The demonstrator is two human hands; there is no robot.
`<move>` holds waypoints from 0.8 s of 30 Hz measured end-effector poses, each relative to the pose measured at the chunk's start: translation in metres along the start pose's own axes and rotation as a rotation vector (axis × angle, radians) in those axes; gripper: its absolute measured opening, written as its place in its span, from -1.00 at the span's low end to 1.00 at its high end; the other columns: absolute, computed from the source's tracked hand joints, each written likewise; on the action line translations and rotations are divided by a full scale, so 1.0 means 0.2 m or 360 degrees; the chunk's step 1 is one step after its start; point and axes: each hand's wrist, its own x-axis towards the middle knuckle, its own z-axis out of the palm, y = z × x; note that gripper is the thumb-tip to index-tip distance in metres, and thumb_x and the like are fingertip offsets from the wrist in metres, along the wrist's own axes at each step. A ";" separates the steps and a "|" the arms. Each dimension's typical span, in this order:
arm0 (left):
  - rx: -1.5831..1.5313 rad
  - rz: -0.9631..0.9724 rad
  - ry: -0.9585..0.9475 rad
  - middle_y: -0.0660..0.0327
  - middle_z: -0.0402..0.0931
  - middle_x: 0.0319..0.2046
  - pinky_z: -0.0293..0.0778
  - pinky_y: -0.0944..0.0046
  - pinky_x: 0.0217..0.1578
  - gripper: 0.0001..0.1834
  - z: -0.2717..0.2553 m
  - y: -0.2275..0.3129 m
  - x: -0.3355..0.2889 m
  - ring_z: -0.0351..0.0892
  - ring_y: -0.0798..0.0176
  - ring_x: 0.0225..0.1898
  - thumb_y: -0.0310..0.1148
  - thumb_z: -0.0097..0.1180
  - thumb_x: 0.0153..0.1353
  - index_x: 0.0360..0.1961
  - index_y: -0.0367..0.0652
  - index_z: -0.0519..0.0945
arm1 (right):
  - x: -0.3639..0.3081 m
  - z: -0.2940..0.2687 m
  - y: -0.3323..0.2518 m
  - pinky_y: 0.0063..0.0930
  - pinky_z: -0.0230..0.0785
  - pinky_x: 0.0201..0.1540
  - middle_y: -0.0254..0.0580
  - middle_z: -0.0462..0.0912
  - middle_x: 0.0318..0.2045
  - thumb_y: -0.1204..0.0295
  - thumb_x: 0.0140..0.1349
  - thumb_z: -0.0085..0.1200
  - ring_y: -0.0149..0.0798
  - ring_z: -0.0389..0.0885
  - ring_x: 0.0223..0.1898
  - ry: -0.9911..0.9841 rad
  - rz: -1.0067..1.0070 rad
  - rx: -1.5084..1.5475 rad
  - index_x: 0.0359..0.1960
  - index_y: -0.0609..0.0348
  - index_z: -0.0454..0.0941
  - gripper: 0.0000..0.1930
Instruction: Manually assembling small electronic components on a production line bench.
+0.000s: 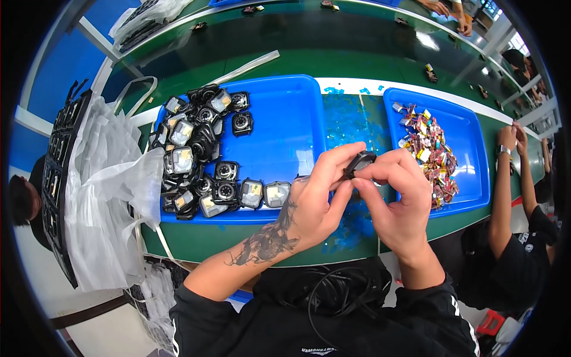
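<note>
My left hand [324,193] and my right hand [397,193] meet above the green bench, between two blue trays. Both sets of fingers pinch a small black watch case [360,160], tilted so that its edge shows. My fingertips cover much of it. To the left, a blue tray [273,137] holds a pile of black watch cases [205,134], some with round sensor backs up, others showing pale clear-covered faces. The right blue tray [473,163] holds a heap of small parts [425,152] with silver, yellow and dark red pieces.
Bits of blue film [351,125] litter the green bench [285,253] between the trays. Beyond it runs a green conveyor [333,47] carrying scattered small assemblies. Racked black trays with white plastic sheeting [107,196] stand at left. Another person's hands [510,140] are at work on the right.
</note>
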 end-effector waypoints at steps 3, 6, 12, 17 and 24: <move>-0.0259 -0.0035 0.0042 -0.12 0.43 0.16 0.52 0.25 0.08 -0.48 0.01 0.00 0.00 0.52 0.14 0.14 -0.74 -0.06 0.28 0.25 -0.38 0.15 | -0.01 0.01 -0.01 -0.47 0.45 -0.38 -0.18 0.53 -0.41 0.70 -0.06 0.30 -0.23 0.58 -0.38 0.0053 0.0049 0.0060 -0.36 0.24 0.63 -0.79; -0.0023 0.0056 0.0059 -0.12 0.43 0.16 0.52 0.27 0.08 -0.52 0.00 0.02 0.01 0.53 0.14 0.12 -0.75 -0.06 0.27 0.21 -0.40 0.20 | 0.00 0.00 0.00 -0.49 0.47 -0.40 -0.17 0.53 -0.40 0.71 -0.04 0.28 -0.24 0.59 -0.38 0.0026 0.0067 0.0098 -0.35 0.25 0.62 -0.81; -0.0394 -0.0189 0.0048 -0.06 0.43 0.15 0.44 0.26 0.16 -0.49 -0.01 0.03 0.02 0.48 0.19 0.16 -0.74 -0.06 0.28 0.25 -0.41 0.21 | 0.00 0.00 0.01 -0.48 0.48 -0.41 -0.13 0.58 -0.40 0.72 0.02 0.23 -0.22 0.60 -0.39 0.0033 0.0025 0.0064 -0.35 0.27 0.61 -0.84; -0.0653 -0.0224 0.0084 -0.03 0.51 0.08 0.48 0.28 0.09 -0.46 -0.02 0.01 0.03 0.54 0.22 0.11 -0.70 0.00 0.25 0.28 -0.34 0.28 | 0.01 -0.02 -0.01 -0.46 0.47 -0.39 -0.11 0.64 -0.42 0.72 0.04 0.21 -0.18 0.62 -0.41 0.0011 0.0076 0.0043 -0.34 0.26 0.61 -0.84; -0.0534 -0.0278 -0.0025 -0.05 0.39 0.19 0.40 0.26 0.20 -0.45 -0.04 0.03 0.02 0.43 0.20 0.20 -0.74 -0.05 0.28 0.31 -0.39 0.22 | 0.02 -0.01 -0.02 -0.50 0.41 -0.51 -0.14 0.64 -0.45 0.69 0.05 0.22 -0.22 0.62 -0.45 -0.0025 0.0070 -0.0040 -0.36 0.24 0.63 -0.87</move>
